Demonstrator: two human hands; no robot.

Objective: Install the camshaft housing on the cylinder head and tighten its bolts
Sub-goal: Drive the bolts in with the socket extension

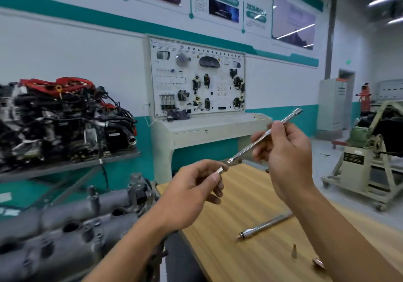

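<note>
Your left hand (pixel 196 185) is near centre, thumb and forefinger pinching a small silver socket (pixel 220 170), other fingers curled under it. From the left: assembled engine (pixel 65 118) on a rack at 9 o'clock. Grey camshaft housing (pixel 65 227) at 8 o'clock, low, beside your left forearm; blurred, so can't tell if it's seated on the cylinder head, and bolts aren't readable. Trainer board (pixel 196 79) on the wall at 12 o'clock. The socket sits just beside the lower drive end of the extension bar (pixel 261 137), apparently not engaged. That bar tilts up toward 2 o'clock. Your right hand (pixel 287 153) holds it mid-shaft, fingers wrapped round, thumb on top. Wooden bench (pixel 239 194) lies under both hands. On it at 5 o'clock: a long driver tool (pixel 265 225) lying flat, a small bit (pixel 294 251) standing upright near it, and a copper-coloured piece (pixel 318 264) by your right forearm, too blurred to identify. Wheeled engine stand (pixel 359 172) at 3 o'clock, well apart from the bench.
</note>
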